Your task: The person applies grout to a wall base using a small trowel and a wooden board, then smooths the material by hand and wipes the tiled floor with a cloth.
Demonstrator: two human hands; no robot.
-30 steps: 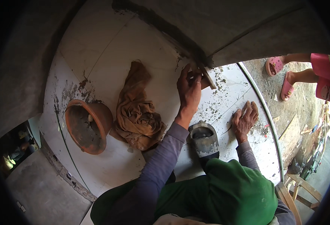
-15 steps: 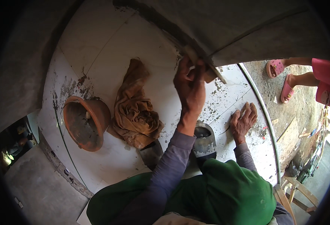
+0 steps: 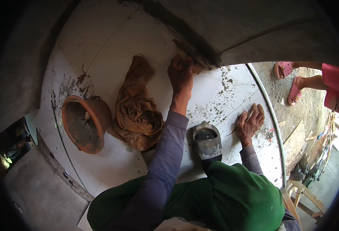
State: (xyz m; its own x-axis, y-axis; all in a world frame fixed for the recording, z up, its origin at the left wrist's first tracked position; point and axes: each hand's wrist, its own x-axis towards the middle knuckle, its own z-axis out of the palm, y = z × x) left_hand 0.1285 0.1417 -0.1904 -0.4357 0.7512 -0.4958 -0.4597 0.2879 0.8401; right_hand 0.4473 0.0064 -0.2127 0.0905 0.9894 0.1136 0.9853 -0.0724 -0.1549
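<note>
Near twelve o'clock, the left hand [image 3: 181,73], tightly curled, is gripping a flat tool [image 3: 198,68] by the wall [image 3: 254,23]. At three o'clock, the right hand [image 3: 251,122] is resting half-open and empty on the floor [image 3: 235,98]. A pot [image 3: 103,111] is standing at nine o'clock.

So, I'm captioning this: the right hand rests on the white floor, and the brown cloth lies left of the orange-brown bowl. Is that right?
Not quite: in the head view, the brown cloth lies right of the orange-brown bowl. The right hand does rest on the white floor.
</note>
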